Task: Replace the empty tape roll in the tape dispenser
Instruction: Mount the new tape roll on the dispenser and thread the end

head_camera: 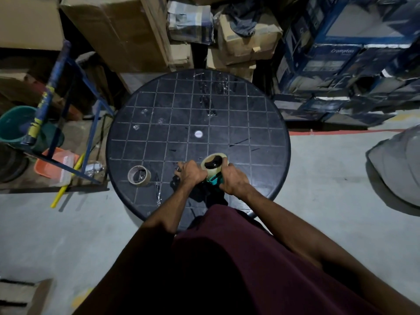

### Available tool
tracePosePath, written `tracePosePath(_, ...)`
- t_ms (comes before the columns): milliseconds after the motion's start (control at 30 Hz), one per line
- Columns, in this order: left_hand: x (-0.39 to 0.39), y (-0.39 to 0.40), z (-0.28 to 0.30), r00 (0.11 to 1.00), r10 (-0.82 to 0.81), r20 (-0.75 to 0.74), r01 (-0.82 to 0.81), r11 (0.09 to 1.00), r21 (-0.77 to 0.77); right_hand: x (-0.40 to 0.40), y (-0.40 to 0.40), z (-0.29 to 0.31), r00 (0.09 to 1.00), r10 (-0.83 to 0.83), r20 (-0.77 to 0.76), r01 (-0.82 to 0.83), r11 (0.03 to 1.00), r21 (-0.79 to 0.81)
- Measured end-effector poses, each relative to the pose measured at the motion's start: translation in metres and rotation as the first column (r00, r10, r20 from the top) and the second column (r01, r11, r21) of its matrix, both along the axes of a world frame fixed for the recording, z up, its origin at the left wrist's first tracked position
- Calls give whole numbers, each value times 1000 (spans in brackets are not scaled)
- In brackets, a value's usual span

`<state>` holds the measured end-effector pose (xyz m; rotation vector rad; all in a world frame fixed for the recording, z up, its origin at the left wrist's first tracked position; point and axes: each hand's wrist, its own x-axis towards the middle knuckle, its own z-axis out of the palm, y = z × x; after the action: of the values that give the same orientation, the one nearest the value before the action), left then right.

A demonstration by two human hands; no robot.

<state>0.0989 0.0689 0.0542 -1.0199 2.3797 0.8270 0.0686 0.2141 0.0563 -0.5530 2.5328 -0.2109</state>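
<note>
Now both hands low over table (261, 105); left hand (189, 175) fingers curled, grasp unclear; right hand (234, 180) grips tape dispenser (216, 180).

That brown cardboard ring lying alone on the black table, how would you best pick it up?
Pinch the cardboard ring across its thin wall, one finger inside the hole and the thumb outside, coming straight down from above. It lies flat on the table with its hole facing up and nothing touching it, so the near rim looks easiest to reach.
</note>
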Motion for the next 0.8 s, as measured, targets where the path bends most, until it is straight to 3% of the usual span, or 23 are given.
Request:
tracePosePath(267,6,3,-5,955,194,-223,-168,977,131,-1,-3,-1,994,-24,-104,30,998,55)
tracePosePath(433,4,-2,-7,930,307,-202,-249,931,267,-2,-4,-4,985,4,-174,-1,1000,20)
tracePosePath(600,2,-3,-5,982,-38,-185,26,998,-65,-2,-2,-8,978,91,-186,-84,995,45)
tracePosePath(700,6,-9,-8,949,-203,-239,170,974,-152,-5,-3,-7,977,121,-177,-107,990,87)
tracePosePath(800,11,-13,-10,936,-241,-256,200,964,-176,-3,-6,-8,968,169,-188,-147,981,124)
